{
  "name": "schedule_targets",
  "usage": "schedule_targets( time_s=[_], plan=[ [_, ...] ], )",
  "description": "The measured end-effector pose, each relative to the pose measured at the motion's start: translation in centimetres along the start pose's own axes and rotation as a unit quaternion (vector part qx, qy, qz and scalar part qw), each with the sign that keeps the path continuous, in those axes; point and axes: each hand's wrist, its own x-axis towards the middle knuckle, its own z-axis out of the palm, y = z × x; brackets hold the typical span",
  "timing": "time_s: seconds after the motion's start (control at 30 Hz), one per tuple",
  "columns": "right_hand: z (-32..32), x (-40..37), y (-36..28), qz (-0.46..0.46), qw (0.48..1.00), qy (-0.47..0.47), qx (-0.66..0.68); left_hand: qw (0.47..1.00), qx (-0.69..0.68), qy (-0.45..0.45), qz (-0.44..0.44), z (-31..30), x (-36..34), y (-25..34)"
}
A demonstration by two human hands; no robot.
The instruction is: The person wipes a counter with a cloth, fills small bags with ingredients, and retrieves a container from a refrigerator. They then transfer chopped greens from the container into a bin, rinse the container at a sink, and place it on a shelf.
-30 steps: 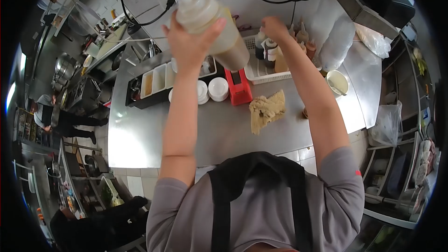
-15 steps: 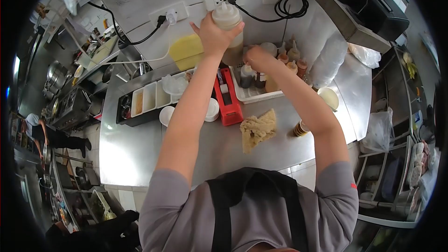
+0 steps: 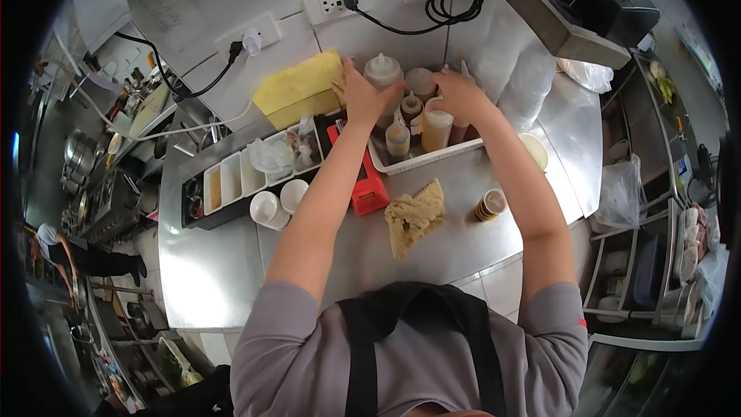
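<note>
My left hand [image 3: 366, 97] is wrapped round a large clear squeeze bottle [image 3: 384, 69] with a white cap, at the back left of a white tray [image 3: 424, 161]. Its thumb lies across the front of the bottle. Among the bottles on the right side of the tray is my right hand [image 3: 465, 97], its fingers curled down; what they grip is hidden. Just in front of it stands a container of yellowish liquid [image 3: 437, 130]. A smaller squeeze bottle [image 3: 397, 139] and a dark-filled squeeze bottle [image 3: 411, 106] stand between my hands.
A red device [image 3: 370, 191], a crumpled tan cloth [image 3: 415, 216] and stacked cups [image 3: 491, 205] lie on the steel counter [image 3: 340, 262]. At left are a black rack of white bins [image 3: 253, 176], white bowls [image 3: 268, 210] and a yellow sheet [image 3: 299, 81]. Another person [image 3: 85, 255] stands far left.
My left hand has lowered the large squeeze bottle into the tray. My right hand has shifted right among the bottles, and the container of yellowish liquid shows more fully. The view has shifted.
</note>
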Motion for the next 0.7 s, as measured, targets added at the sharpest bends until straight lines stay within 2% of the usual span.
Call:
schedule_targets(
  time_s=[0.03,0.07,0.1,0.13,0.17,0.2,0.23,0.27,0.33,0.4,0.47,0.5,0.53,0.6,0.67,0.7],
  plan=[
    [0.2,-0.6,0.2,0.047,0.998,-0.04,-0.019,1.0,-0.001,-0.004,0.002,-0.5,-0.3,0.6],
    [0.1,-0.9,0.4,0.092,0.992,-0.076,-0.041,0.998,-0.035,0.046,0.039,-1.9,0.1,2.6],
    [-0.1,-1.3,0.1,0.095,0.992,-0.075,-0.04,0.99,-0.069,0.094,0.073,-3.0,0.4,4.2],
    [-0.5,-1.8,-0.4,0.1,0.991,-0.079,-0.04,0.991,-0.07,0.091,0.074,-3.4,0.7,5.2],
    [-0.5,-2.2,-0.7,0.105,0.99,-0.086,-0.04,0.992,-0.041,-0.104,0.055,-3.6,0.7,5.9],
    [0.1,-2.4,-0.2,0.108,0.989,-0.09,-0.038,0.955,-0.01,-0.296,0.033,-3.7,0.3,6.4],
    [1.0,-2.4,0.7,0.09,0.993,-0.076,-0.022,0.946,0.105,-0.293,0.092,-2.9,-0.3,6.6],
    [1.4,-2.6,1.2,0.071,0.995,-0.062,-0.006,0.945,0.104,-0.296,0.09,-1.9,-0.6,6.7],
    [1.4,-3.3,0.9,0.1,0.994,-0.04,-0.012,0.881,0.249,-0.386,0.109,0.3,-0.5,6.6],
    [1.5,-4.4,0.5,0.135,0.991,-0.019,-0.015,0.879,0.261,-0.384,0.111,1.9,-0.5,6.0],
    [1.2,-5.2,0.6,0.196,0.975,-0.106,0.003,0.877,0.271,-0.379,0.115,2.7,-0.2,6.3],
    [1.9,-5.5,1.3,0.169,0.974,-0.151,0.016,0.851,0.291,-0.423,0.114,2.3,0.0,6.7],
    [2.6,-5.7,1.9,0.174,0.973,-0.15,0.018,0.822,0.312,-0.462,0.114,1.9,0.2,7.0],
    [3.3,-5.9,1.9,0.309,0.909,-0.195,0.2,0.821,0.295,-0.478,0.101,1.6,0.2,6.8],
    [4.9,-6.1,2.8,0.31,0.91,-0.166,0.219,0.822,0.28,-0.488,0.086,1.1,0.6,6.7],
    [5.7,-6.1,3.4,0.314,0.895,-0.147,0.279,0.824,0.27,-0.493,0.075,0.8,0.8,6.7]
  ],
)
